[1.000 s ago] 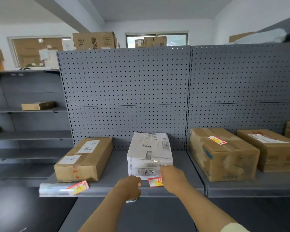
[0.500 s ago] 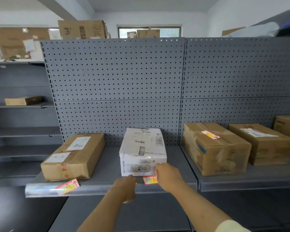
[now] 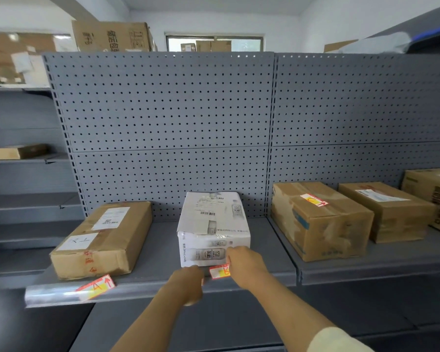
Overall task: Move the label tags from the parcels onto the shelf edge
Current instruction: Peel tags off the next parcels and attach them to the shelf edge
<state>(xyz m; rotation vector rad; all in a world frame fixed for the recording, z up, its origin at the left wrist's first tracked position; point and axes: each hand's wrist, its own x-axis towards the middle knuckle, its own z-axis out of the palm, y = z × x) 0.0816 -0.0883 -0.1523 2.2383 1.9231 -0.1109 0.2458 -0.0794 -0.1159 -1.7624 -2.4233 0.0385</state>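
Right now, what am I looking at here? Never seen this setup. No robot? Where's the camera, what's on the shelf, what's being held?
No robot: a person works with bare hands, and the one wide-angle camera sits on their head, looking forward and down.

Both arms reach to the front edge of a grey shelf. The right hand presses a red and yellow tag at the shelf edge, just in front of the white parcel. The left hand is curled at the edge beside it; whether it holds anything cannot be told.

Left of that is a brown parcel, with another tag already on the edge strip. To the right, a second brown box carries a tag on its top. More boxes stand further right.
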